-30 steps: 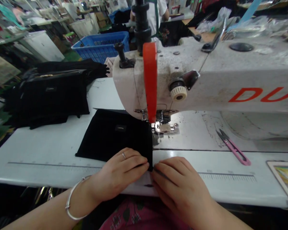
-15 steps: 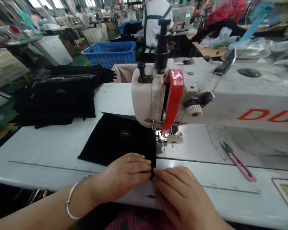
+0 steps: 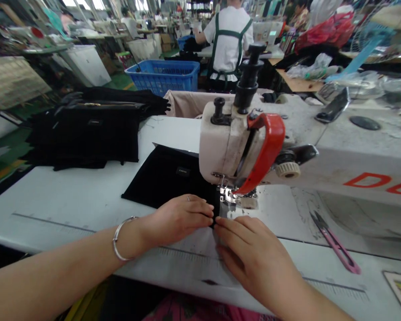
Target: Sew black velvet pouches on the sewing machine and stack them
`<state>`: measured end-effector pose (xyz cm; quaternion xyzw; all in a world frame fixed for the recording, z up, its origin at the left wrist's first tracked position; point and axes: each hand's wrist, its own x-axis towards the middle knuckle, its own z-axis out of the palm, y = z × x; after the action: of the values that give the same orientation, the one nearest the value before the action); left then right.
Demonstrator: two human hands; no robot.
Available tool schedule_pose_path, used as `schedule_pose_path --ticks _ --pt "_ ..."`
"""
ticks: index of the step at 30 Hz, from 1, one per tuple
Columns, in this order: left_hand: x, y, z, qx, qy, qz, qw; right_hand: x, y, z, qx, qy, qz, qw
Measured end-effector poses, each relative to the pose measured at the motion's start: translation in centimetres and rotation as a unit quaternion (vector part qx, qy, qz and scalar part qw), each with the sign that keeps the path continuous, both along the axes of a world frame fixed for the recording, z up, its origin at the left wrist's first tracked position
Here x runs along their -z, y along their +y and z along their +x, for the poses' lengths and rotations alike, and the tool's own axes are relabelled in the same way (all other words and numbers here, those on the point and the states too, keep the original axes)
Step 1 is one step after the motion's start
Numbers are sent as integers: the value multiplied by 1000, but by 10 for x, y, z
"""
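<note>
A black fabric piece (image 3: 163, 178) with a small label lies flat on the white table, its right edge at the presser foot (image 3: 227, 194) of the sewing machine (image 3: 217, 142). My left hand (image 3: 183, 218), with a ring and a bracelet at the wrist, presses on the near right part of the fabric, fingers together. Beside it, my right hand (image 3: 250, 249) has its fingertips closed on the fabric's near right corner; its thumb is mostly hidden.
Left on the table is a stack of black fabric pieces (image 3: 87, 138). Pink thread snips (image 3: 337, 247) lie to the right. Beyond the table are a blue basket (image 3: 163, 76) and a person (image 3: 229, 40) seen from behind.
Both hands and the black fabric have moved forward, away from me, along the machine. The view has shifted slightly, and the hands keep their hold at the fabric's near corner.
</note>
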<state>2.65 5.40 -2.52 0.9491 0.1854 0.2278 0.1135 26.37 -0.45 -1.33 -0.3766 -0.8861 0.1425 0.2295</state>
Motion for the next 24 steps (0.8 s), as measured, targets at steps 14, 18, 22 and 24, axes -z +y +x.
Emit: schedule_pose_path --ticks 14,18,22,24 --pt "4 46 6 -62 17 -18 998 13 36 0 79 -104 13 991" --pt "11 59 8 -91 10 -30 995 16 39 -3 112 -112 1 987" --pt "21 70 7 -107 14 -37 993 19 38 -5 116 -101 5 988" --pt "23 72 7 -109 18 -37 993 20 38 -5 116 -96 8 989"
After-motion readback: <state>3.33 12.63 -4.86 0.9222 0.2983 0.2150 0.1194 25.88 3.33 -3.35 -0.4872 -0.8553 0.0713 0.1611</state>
